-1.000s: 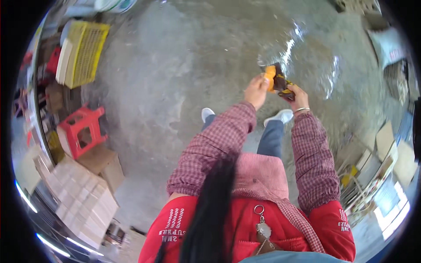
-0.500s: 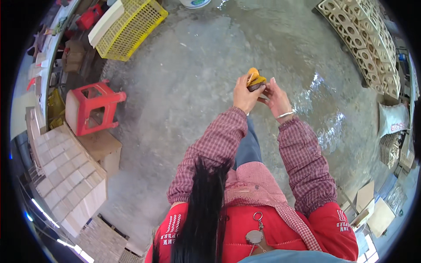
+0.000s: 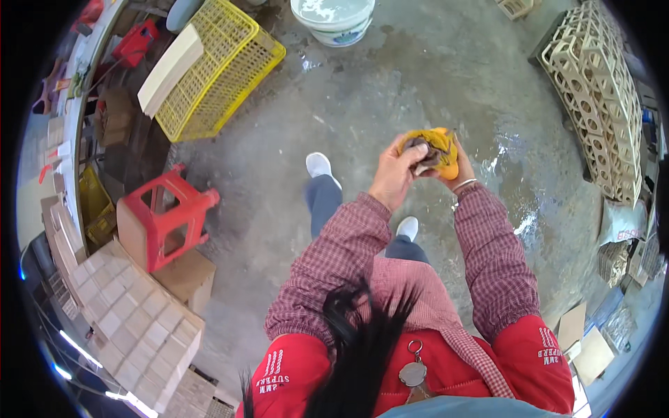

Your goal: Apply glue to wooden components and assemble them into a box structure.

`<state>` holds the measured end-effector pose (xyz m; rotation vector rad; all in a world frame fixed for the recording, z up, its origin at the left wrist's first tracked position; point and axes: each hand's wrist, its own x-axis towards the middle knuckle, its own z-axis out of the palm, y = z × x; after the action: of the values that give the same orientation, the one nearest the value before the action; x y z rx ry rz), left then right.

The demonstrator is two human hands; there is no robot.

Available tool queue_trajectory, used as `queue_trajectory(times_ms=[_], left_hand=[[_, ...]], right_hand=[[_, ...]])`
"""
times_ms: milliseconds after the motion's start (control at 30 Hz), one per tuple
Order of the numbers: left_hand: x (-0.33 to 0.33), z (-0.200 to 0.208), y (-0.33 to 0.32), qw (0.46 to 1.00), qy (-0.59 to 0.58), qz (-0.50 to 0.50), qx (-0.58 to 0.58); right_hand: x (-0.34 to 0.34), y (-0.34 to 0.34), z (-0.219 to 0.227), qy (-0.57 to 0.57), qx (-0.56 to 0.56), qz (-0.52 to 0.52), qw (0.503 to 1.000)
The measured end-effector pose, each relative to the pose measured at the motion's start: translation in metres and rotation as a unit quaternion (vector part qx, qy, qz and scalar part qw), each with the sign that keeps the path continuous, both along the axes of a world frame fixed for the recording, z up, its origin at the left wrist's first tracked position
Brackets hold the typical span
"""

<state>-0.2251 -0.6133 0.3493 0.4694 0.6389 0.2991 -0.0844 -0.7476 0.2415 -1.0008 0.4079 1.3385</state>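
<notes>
A crumpled, soft-looking yellow, orange and dark brown thing [image 3: 444,145] is held up between my hands, above the floor; its kind is not clear. My left hand [image 3: 397,171] grips its left side, with the thumb pressed onto the brown part. My right hand [image 3: 463,167] holds it from the right, its fingers mostly hidden behind the thing. Checked sleeves cover both forearms.
Ahead stands a white bucket [image 3: 334,31] of water. A yellow crate [image 3: 216,90] and a red stool [image 3: 164,219] are on the left, near stacked wooden blocks [image 3: 132,299]. Pale perforated trays [image 3: 592,104] rise at the right. The concrete floor [image 3: 272,174] has wet patches.
The thing has opened out wider between my hands, and my left thumb now presses on its brown part. Both shoes and more of the bucket have come into view.
</notes>
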Motion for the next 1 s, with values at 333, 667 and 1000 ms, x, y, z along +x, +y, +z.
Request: queue_trajectory(times_ms=[333,667,1000], left_hand=[[0.078,-0.029,0.273,0.988,0.141,0.012,0.056],[0.176,-0.146,0.43,0.957,0.274,-0.018,0.093],[0.208,-0.262,0.469,0.91,0.398,-0.044,0.108]], right_hand=[[0.075,0.264,0.039,-0.099,0.004,-0.134,0.986],[0.159,0.445,-0.066,-0.152,-0.115,-0.041,0.981],[0.195,0.511,-0.239,-0.661,-0.257,0.308,0.634]])
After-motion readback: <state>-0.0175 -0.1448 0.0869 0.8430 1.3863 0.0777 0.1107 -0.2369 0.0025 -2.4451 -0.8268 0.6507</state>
